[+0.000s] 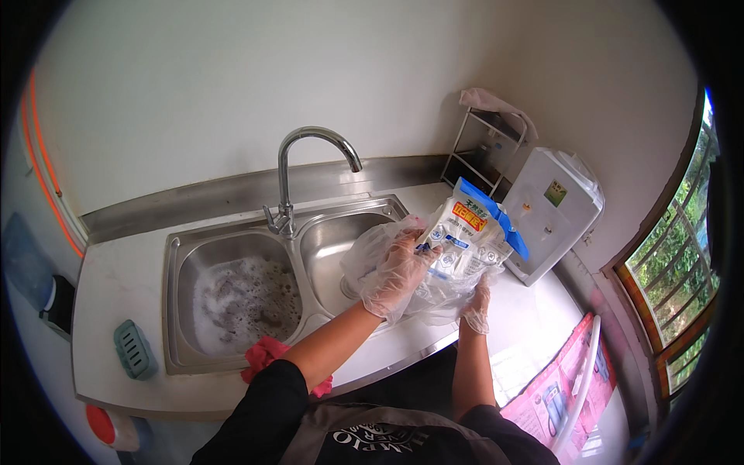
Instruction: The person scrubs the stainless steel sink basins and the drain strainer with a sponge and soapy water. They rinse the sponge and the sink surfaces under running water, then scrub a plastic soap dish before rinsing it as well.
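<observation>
In clear disposable gloves, both my hands are over the counter at the right bowl's edge. My left hand (398,270) grips the left side of a white plastic detergent packet (456,247) with a blue top edge and printed writing. A crumpled clear plastic bag (433,302) surrounds the packet's lower part and spreads out to the left, over the right sink bowl (328,241). From below right, my right hand (479,299) holds the bag and packet; its fingers are partly hidden. The packet leans to the right, and its contents cannot be seen.
Foamy water fills the bottom of the left sink bowl (247,305). A chrome faucet (285,186) arches behind. Around lie a red cloth (264,354), a teal soap dish (135,350), a white water dispenser (555,215), a small rack (485,145) and a pink printed sheet (546,401).
</observation>
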A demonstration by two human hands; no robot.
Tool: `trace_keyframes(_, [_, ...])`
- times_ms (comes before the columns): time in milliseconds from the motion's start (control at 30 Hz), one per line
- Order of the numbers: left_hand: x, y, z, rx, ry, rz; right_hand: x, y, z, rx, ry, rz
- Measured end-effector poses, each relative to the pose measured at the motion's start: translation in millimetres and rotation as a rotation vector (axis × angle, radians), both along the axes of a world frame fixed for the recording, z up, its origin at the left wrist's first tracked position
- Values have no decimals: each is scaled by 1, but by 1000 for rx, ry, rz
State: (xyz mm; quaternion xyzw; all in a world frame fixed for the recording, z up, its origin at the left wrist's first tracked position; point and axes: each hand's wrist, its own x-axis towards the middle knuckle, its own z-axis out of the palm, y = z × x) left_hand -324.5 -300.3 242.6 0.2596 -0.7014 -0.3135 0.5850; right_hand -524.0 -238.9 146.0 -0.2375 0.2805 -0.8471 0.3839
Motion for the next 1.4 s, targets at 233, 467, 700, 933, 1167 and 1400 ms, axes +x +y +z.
trace_keyframes(233, [26,-25,-12,308,84,-438,26,-6,30,-136,-20,14])
trace_keyframes(467, [88,-42,-21,239,-186,-85,11,-5,53,-142,-4,-10])
trace_keyframes(700, [122,-41,-25,475,35,-352,54,-22,73,-205,87,68])
trace_keyframes(933, [224,-22,30,216,-23,42,164,-53,81,-94,104,418])
trace_keyframes(1167, [440,-50,26,192,-145,667,342,-124,107,-107,820,542])
trace_keyframes(1400, [610,-107,65,412,-87,1032,538,-300,78,-79,855,621])
